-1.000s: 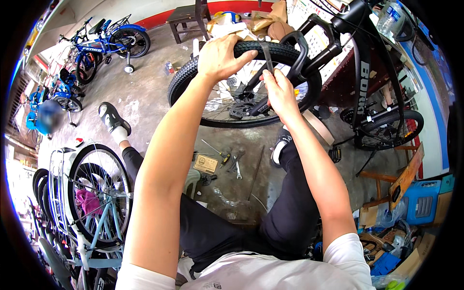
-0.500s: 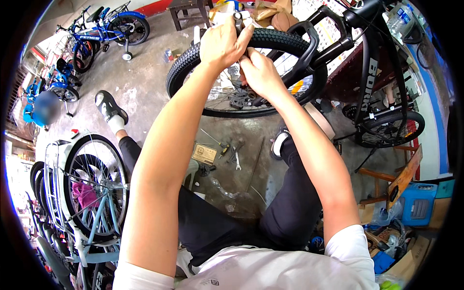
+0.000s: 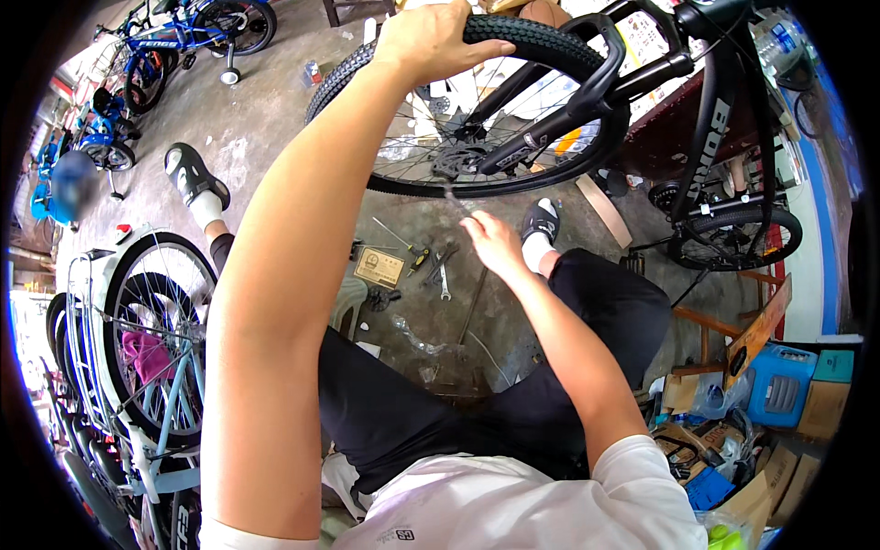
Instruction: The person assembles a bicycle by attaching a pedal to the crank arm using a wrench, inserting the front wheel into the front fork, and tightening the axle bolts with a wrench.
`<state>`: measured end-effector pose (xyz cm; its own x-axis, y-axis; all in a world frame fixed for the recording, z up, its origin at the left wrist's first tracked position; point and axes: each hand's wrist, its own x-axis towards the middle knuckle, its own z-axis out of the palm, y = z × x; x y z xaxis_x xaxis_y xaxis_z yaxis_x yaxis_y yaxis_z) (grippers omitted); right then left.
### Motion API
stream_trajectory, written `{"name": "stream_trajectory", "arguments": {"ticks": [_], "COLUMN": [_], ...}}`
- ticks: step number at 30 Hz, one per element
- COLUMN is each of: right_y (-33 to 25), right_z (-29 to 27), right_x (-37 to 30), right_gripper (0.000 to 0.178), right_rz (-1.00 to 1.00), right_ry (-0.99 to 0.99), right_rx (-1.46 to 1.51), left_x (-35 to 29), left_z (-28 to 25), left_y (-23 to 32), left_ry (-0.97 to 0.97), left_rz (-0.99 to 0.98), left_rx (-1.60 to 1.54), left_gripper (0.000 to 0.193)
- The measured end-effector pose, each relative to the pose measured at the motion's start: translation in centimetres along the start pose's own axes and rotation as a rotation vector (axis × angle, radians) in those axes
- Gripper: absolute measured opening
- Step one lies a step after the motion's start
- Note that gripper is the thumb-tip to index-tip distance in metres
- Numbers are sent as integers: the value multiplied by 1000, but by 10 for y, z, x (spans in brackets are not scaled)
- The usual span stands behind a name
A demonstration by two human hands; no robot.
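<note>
A black bicycle wheel (image 3: 410, 192) with a knobbly tyre sits in the fork (image 3: 573, 119) of a dark bike frame. My left hand (image 3: 429, 41) grips over the tyre's far upper part, thumb stretched along the tread; its fingertips are partly hidden. My right hand (image 3: 495, 245) is closed on the end of a slim greyish tool (image 3: 451, 198), just on the near side of the wheel's lower rim. The tool is blurred, and its exact kind does not show. Behind the near spokes is the disc brake rotor (image 3: 451, 163) at the hub.
On the floor between my legs lie a wrench (image 3: 445, 282), a yellow-black screwdriver (image 3: 418, 260) and a small cardboard box (image 3: 379, 267). A light-blue bicycle (image 3: 188, 385) stands at left. At right are a wooden stool (image 3: 756, 335), a blue case (image 3: 782, 385) and cartons.
My right hand has come away from the spokes, down toward me, with the slim tool. My left hand stays on the tyre, its thumb now stretched out. My right knee has swung outward.
</note>
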<state>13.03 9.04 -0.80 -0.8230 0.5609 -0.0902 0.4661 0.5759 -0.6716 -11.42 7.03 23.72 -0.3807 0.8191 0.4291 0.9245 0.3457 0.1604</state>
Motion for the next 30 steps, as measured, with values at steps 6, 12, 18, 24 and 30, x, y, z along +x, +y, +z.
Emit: {"name": "stream_trajectory", "arguments": {"ticks": [6,12,18,24,30], "right_y": [44,50,60,62,69], "right_z": [-38,-61,-80,-88,-79], "right_x": [21,57,60,59,59], "right_gripper": [30,25,34,34,41], "right_rz": [-52,-263,-323,-321,-183], "right_ry": [72,154,247,263,207], "right_rx": [-329,-554,-727,-720,-667], "left_x": [-4,-4,-2,2,-2], "left_z": [-11,-8,-4,-5,-2], "left_y": [1,4,5,9,7], "left_ry": [20,82,83,62,140], "left_rz": [-63,-65,-70,-92,-41], "left_rx": [-89,-92,-79,-76,-84], "left_gripper": [62,60,61,60,60]}}
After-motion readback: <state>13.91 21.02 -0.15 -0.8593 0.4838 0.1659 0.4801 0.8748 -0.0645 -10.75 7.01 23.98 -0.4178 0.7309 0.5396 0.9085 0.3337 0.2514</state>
